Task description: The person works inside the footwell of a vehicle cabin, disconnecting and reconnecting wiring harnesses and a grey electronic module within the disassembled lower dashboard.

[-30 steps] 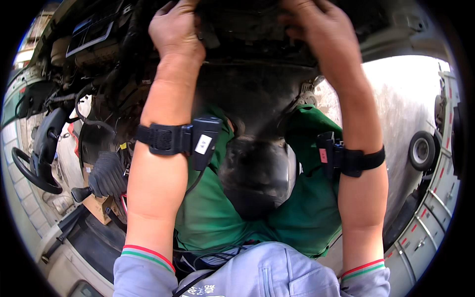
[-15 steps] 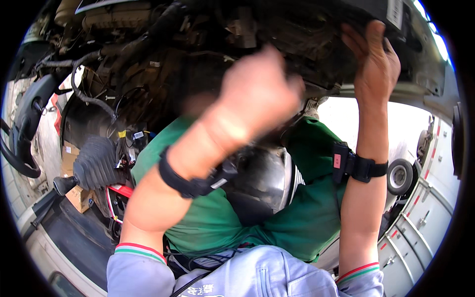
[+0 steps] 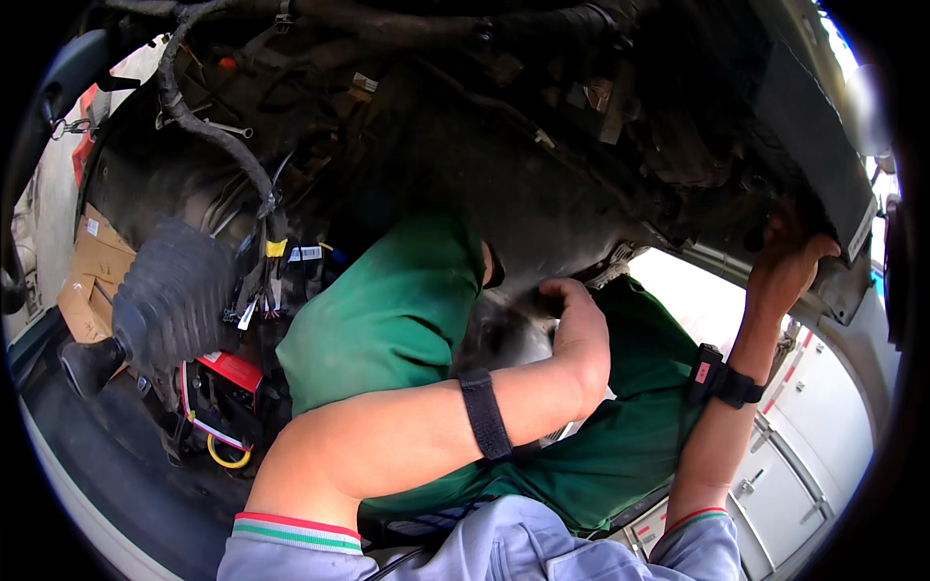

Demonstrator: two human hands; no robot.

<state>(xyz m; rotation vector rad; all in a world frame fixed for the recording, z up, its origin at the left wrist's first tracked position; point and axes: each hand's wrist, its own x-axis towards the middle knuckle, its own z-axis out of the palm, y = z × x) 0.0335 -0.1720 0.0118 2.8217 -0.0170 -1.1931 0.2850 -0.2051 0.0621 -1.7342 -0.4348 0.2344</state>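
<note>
My left hand (image 3: 573, 308) is down between my green-trousered knees, bent at the wrist. Its fingers are curled and partly hidden, beside a shiny dark surface (image 3: 509, 329); whatever they hold, if anything, does not show. On the right my raised right hand (image 3: 787, 266) grips the lower end of a long dark dashboard panel (image 3: 814, 145). Its thumb sticks out to the side, and the other fingers go into shadow behind the panel. A black strap (image 3: 484, 414) circles my left forearm, and a strapped device (image 3: 722, 380) sits on my right wrist.
Ahead is an opened dashboard with a thick wrapped wire harness (image 3: 189, 111). To the left stand a ribbed gear lever boot (image 3: 174, 290), a cardboard box (image 3: 97, 266), a red part (image 3: 232, 371) and loose connectors (image 3: 276, 249). A wrench (image 3: 228, 128) lies farther in. White truck panels (image 3: 794, 465) show outside.
My left hand has swung down from in front of the dashboard to between my knees. My right hand stays at the dark panel. The view has shifted, showing more of the left floor.
</note>
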